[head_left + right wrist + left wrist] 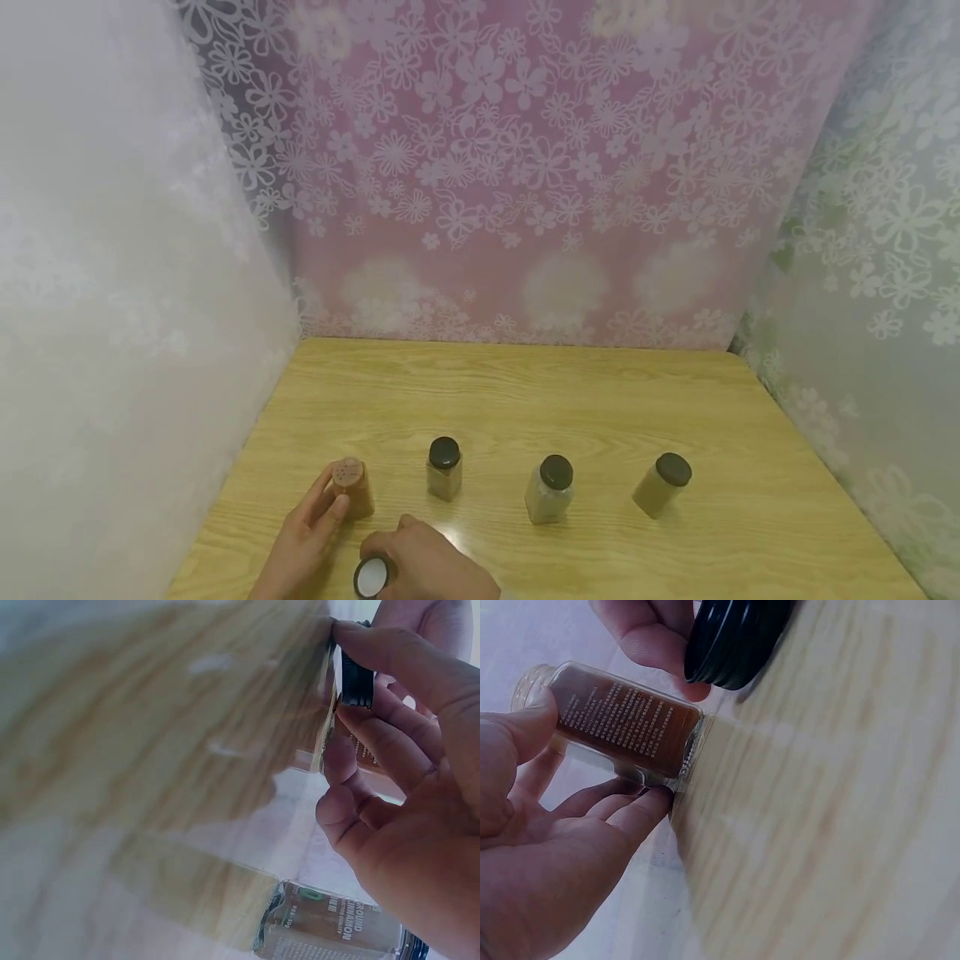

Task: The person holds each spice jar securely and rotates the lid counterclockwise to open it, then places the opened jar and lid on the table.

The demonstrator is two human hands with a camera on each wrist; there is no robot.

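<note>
Three capped jars (444,482) (548,500) (654,495), uncapped jar (362,498), table (495,387)

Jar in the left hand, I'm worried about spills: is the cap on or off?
Off: the jar shows its bare perforated top, and the right hand holds a black cap.

Black lid (736,641), white-flowered pink backdrop (480,183)

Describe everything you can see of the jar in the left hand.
The jar is squared and clear, apparently glass, with reddish-brown contents and small pale print on one side, too blurred to read. Its lid is off, baring a perforated top. It stands roughly upright on the wood-grain table, leftmost of four jars, gripped by the left hand, thumb near its neck.
</note>
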